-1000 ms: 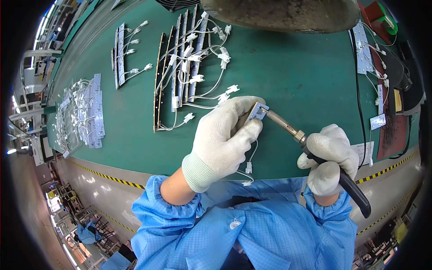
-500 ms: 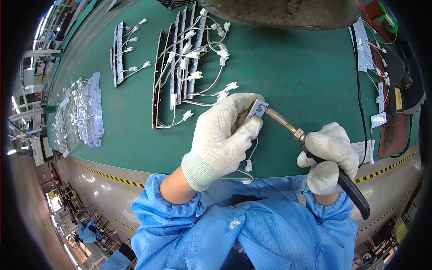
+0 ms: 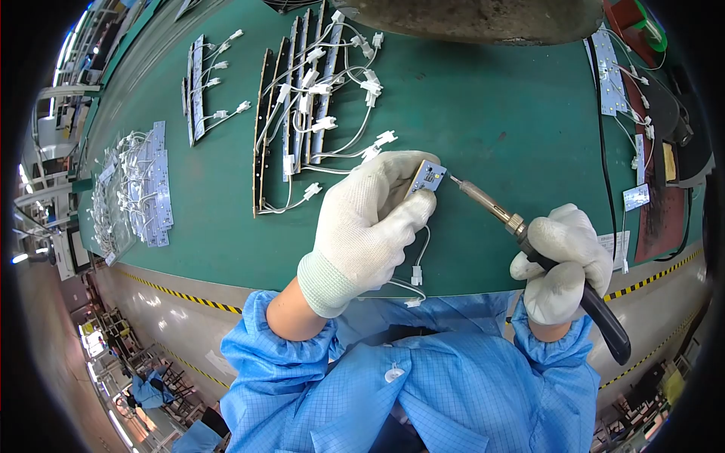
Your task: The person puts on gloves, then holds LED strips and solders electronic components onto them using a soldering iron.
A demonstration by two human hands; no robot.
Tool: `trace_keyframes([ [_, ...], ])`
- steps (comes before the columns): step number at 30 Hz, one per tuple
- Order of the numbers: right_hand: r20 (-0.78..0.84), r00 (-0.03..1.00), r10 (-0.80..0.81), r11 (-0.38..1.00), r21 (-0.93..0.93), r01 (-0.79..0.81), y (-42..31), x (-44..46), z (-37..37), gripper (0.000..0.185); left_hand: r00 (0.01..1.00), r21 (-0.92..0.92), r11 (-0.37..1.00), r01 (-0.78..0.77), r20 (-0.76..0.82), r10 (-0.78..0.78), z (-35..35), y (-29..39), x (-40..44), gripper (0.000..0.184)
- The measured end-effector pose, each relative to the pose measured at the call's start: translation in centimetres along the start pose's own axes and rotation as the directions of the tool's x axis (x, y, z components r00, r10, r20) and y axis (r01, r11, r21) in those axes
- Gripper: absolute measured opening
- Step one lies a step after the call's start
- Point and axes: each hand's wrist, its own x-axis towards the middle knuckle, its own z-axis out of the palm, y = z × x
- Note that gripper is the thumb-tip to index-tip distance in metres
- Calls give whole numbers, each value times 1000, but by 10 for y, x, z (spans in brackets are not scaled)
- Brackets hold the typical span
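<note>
Gloved in white, my left hand (image 3: 370,219) pinches a small circuit board (image 3: 429,177) between thumb and fingers, its component side facing up. Below that hand hangs a thin white wire ending in white connectors (image 3: 417,275). My right hand (image 3: 565,260), also gloved, is wrapped round the black handle of a soldering iron (image 3: 495,208). The iron points up and left, its tip just off the right edge of the board. Left of my hands lie long LED strips (image 3: 302,98) with white wires and plugs.
A shorter strip group (image 3: 198,90) and a wired board pile (image 3: 155,189) lie left on the green table (image 3: 483,113). Wired boards (image 3: 610,83), a small board (image 3: 636,197) and a black cable (image 3: 602,143) are at right. A large dark metal piece (image 3: 476,19) overhangs the back.
The soldering iron's tip has come off the board as my right hand shifted slightly right. My left hand moved a little left, and the board now faces more toward me.
</note>
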Motion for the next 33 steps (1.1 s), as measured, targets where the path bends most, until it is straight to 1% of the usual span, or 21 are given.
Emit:
trace_keyframes([
  [3,6,1000,25,999,27,-25,3,-1,-2,45,999,7,999,31,30,-31,0,3,1,36],
  [5,38,996,-85,995,-44,86,7,1,-1,44,1000,35,999,17,-4,-17,1,4,0,36],
  [9,38,994,-100,995,-22,101,11,1,0,43,997,29,997,78,27,-79,0,5,1,35],
  [11,28,987,-156,986,-46,157,14,0,1,44,1000,63,998,22,-8,-22,1,3,1,35],
  [15,-6,989,-145,989,-42,144,14,0,6,43,1000,68,998,11,3,-11,-1,2,1,36],
  [17,-36,972,-233,972,-48,231,16,2,8,43,1000,101,995,-2,6,2,-1,0,1,36],
  [18,-36,972,-232,972,-49,230,15,1,6,43,1000,100,995,-1,7,1,-1,0,1,36],
  [20,37,993,-112,994,1,112,14,-2,2,42,1000,62,998,24,7,-25,-1,0,0,36],
  [24,3,987,-159,987,-19,159,13,1,4,42,1000,77,997,-30,0,30,0,-1,1,36],
  [26,-9,986,-169,985,-24,169,11,2,5,41,1000,86,996,15,0,-15,0,2,0,37],
  [30,-9,984,-177,984,-34,177,11,1,4,41,1000,116,993,6,-8,-5,0,2,0,37],
  [33,-7,990,-141,990,-3,141,13,-2,5,41,999,99,994,47,4,-48,0,3,1,37],
])
